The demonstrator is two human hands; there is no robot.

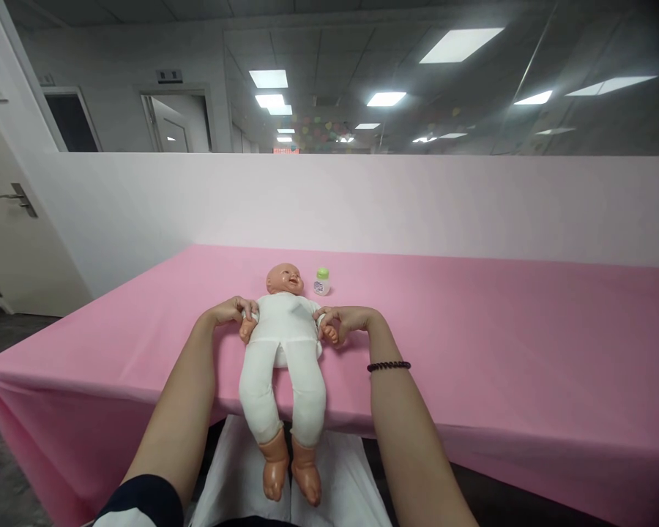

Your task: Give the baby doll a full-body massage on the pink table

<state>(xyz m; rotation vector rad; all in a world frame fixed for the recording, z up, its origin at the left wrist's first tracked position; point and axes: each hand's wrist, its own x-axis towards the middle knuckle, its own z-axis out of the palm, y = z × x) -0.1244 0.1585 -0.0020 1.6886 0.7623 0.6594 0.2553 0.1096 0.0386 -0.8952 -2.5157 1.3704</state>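
Baby doll [283, 318] supine on a pink-covered table [483, 337], its head [283, 277] toward 12 o'clock and its feet [306, 472] toward 6 o'clock, past the near edge and above the person's white-clad lap [348, 468]. The left hand [233, 310], on the doll's 9 o'clock side, has its fingers bent and narrow, pinching one white sleeve end; the right hand [347, 319], on the 3 o'clock side, has its fingers curled narrowly on the other sleeve end. How firmly either presses cannot be told.

The principal hazard is judged to be the overhang: with the lower legs unsupported, a pull toward 6 o'clock could slide the doll off the edge, and the smooth-looking cloth might travel with it. Unequal tension on the two sleeves could turn the trunk or roll it sideways. A hold on fabric alone might slip or stretch the sleeve, leaving the arm behind.

The green-capped bottle [321, 284] stands upright at 1 o'clock, just beside the doll's head; a swing of the head, or an outward sweep of the right hand toward 12 o'clock, could tip it. The beaded bracelet [389, 366] on the right wrist might snag cloth if dragged low.
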